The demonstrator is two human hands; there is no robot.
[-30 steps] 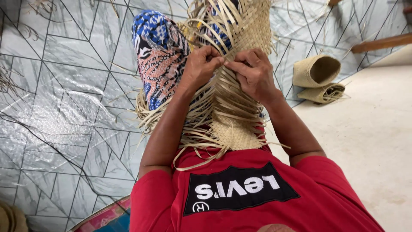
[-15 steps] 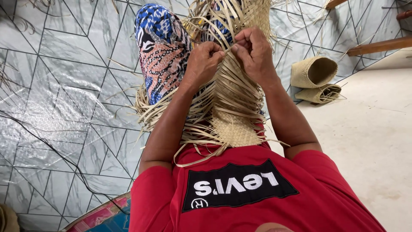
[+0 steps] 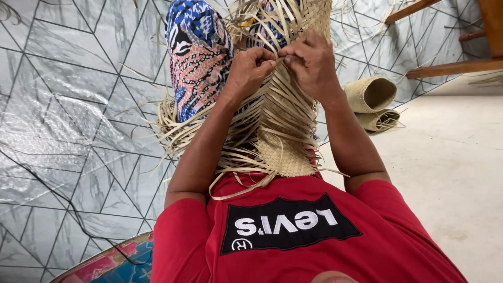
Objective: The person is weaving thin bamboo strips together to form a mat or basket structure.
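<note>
A half-woven mat of pale dry leaf strips [image 3: 277, 131] lies over my lap, with loose strip ends fanning out to both sides. My left hand [image 3: 250, 71] and my right hand [image 3: 310, 62] meet at its upper middle. Both pinch strips between thumb and fingers, the knuckles almost touching. A finished woven patch [image 3: 283, 154] sits near my red shirt. My leg in blue, pink and black patterned cloth [image 3: 198, 57] stretches out to the left under the weave.
Two rolled woven pieces [image 3: 373, 102] lie on the right, by the edge of the grey patterned floor sheet [image 3: 68, 120]. Wooden furniture legs [image 3: 450, 67] cross the upper right. A colourful mat corner [image 3: 112, 264] shows bottom left. Pale bare floor [image 3: 450, 173] is on the right.
Both hands have shifted slightly up the weave, still working the strips close together. The view has tilted a little.
</note>
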